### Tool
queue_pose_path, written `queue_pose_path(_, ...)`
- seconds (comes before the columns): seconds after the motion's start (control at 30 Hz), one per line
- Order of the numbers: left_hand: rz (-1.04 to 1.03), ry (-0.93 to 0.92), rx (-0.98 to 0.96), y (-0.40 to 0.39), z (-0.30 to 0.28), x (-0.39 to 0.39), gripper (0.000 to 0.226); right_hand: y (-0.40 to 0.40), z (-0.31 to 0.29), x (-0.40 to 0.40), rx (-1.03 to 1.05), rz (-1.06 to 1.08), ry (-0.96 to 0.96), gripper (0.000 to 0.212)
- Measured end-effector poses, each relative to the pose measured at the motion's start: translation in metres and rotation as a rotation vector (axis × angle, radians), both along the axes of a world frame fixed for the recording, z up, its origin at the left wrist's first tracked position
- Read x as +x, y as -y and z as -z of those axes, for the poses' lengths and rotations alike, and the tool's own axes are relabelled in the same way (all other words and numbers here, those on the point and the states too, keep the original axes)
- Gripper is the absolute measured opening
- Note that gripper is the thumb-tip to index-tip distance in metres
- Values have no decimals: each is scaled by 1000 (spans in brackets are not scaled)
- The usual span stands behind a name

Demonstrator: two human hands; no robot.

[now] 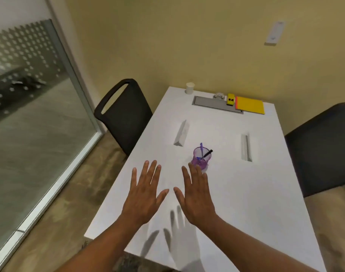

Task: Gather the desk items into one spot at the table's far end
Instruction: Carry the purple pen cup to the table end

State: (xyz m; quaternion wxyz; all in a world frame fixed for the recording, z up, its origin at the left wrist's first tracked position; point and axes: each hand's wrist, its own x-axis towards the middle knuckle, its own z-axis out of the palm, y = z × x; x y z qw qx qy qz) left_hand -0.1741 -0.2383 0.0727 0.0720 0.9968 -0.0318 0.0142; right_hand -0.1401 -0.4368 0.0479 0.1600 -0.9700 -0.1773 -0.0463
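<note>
we hold our left hand (146, 195) and right hand (197, 195) flat, each grip wide and empty, over the tabletop (246, 193), where the clipboard (210, 104), yellow pad (250, 105) and white cup (189, 88) already sit at the far end and only the purple pen cup (201, 159) waits mid-table.

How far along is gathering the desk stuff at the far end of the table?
Mostly done: the clipboard, yellow notebook, yellow stapler and paper cup already sit together at the far end. Nothing is in hand; the left hand and right hand hover open. Left: the purple pen cup mid-table.
</note>
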Motion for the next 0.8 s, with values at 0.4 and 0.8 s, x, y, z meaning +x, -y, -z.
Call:
queue_pose_path(0.4,268,-104,-24,36,57,110,91,43,41,62,73,297,-174,85)
queue_pose_path(0.8,340,-318,-313,37,101,218,99,57,61,143,412,513,-431,112)
